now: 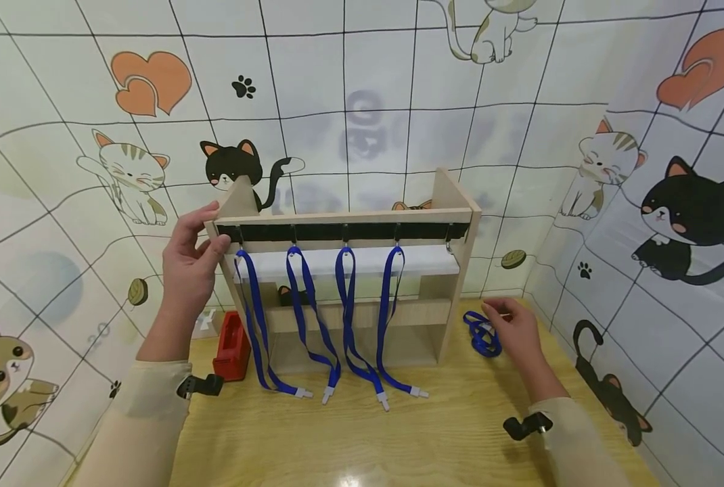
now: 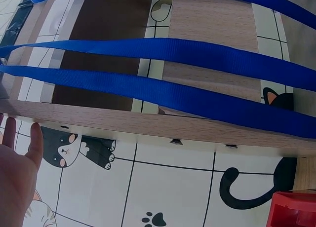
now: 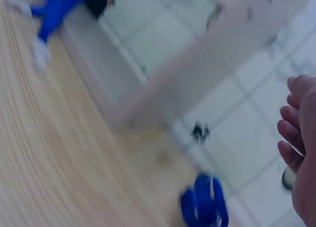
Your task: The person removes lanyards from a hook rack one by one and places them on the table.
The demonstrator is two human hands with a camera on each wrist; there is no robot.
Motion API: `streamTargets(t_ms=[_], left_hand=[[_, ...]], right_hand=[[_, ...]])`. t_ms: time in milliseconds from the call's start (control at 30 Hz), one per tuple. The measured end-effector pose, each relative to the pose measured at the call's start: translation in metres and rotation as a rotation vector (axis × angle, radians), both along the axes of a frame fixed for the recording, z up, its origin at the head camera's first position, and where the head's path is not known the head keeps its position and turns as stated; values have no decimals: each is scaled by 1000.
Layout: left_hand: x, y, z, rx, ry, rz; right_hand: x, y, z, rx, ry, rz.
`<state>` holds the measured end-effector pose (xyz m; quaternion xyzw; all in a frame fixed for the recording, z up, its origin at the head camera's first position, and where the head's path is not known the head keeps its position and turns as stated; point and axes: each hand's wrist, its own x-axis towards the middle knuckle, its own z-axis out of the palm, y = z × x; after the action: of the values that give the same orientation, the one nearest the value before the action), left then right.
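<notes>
My left hand [image 1: 193, 262] grips the upper left corner of a light wooden shelf [image 1: 352, 216], thumb at the front edge and fingers by the side panel. Along the shelf's front runs a black strip [image 1: 319, 232] with several metal hooks. Blue lanyards [image 1: 301, 304] with pale clips hang from them, their lower ends reaching the table. Right of the shelf lies a bundled blue lanyard [image 1: 486, 343]. My right hand [image 1: 516, 331] hovers beside that bundle, its fingers loosely bent; in the right wrist view, the lanyard bundle [image 3: 205, 202] is apart from the fingers [image 3: 294, 133].
A red tape dispenser-like holder [image 1: 232, 348] stands on the wooden table [image 1: 337, 439], left of the shelf. Just behind it is a small white object [image 1: 206, 323]. Walls covered with cat-patterned sheeting [image 1: 374, 149] stand close behind the shelf and at both sides.
</notes>
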<state>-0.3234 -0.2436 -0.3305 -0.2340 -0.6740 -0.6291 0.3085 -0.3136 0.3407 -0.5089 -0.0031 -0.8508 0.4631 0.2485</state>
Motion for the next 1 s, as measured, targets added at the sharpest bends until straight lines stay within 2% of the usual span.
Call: streamTargets(t_ms=[133,267,367,533,633,867,1000], left_hand=[[0,0,-2,0,4,-2],[-1,1,-3,-14,-1,9],[-1,0,-3,-28,1,25],[-1,-1,0,-41,5,36],[-1,0,0,-45,3,37],[-1,0,-1,-32,4,34],[-1,-1,-1,-36,6,37]], right_hand=[[21,-31,18,-101,152,-5],[39,-64,39,-167,264,44],[44,-87,51,-170,308,116],[43,-118,64,-118,391,242],[43,-130,68,-90,411,276],[44,-160,71,-82,334,313],[44,-177,71,-89,323,323]])
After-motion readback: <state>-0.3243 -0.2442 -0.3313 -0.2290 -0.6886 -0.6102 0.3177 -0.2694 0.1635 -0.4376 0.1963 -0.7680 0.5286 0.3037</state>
